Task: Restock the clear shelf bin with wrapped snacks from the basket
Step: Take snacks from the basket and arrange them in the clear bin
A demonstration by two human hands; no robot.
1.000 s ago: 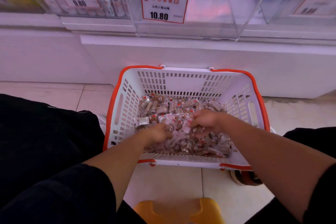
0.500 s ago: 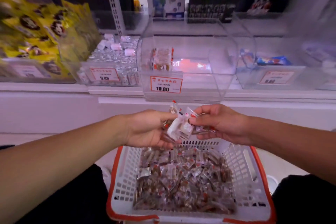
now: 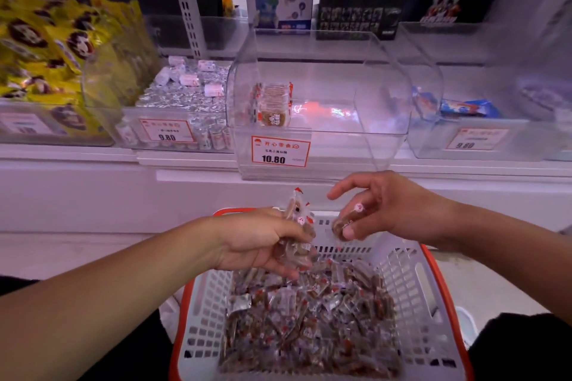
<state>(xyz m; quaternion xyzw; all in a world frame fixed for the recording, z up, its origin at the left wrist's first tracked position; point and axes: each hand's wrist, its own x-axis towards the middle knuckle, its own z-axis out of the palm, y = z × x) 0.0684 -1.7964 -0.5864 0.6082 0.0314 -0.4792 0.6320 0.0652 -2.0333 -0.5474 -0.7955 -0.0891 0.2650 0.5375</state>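
Two hands above basket [image 3: 411, 281]: left hand [image 3: 257, 241] grasping several wrapped snacks [image 3: 297, 226]; right hand [image 3: 383, 207] pinching one snack [image 3: 343, 224]. Clear shelf bin [image 3: 365, 120] beyond, nearly empty.

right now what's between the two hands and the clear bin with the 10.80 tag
In the head view, nothing solid: open air in front of the white shelf front. The left hand and right hand, each holding wrapped snacks, sit below the clear bin.

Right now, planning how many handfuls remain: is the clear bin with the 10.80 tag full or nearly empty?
Nearly empty. Through the clear bin only one small packet cluster shows at its left; the rest looks bare.
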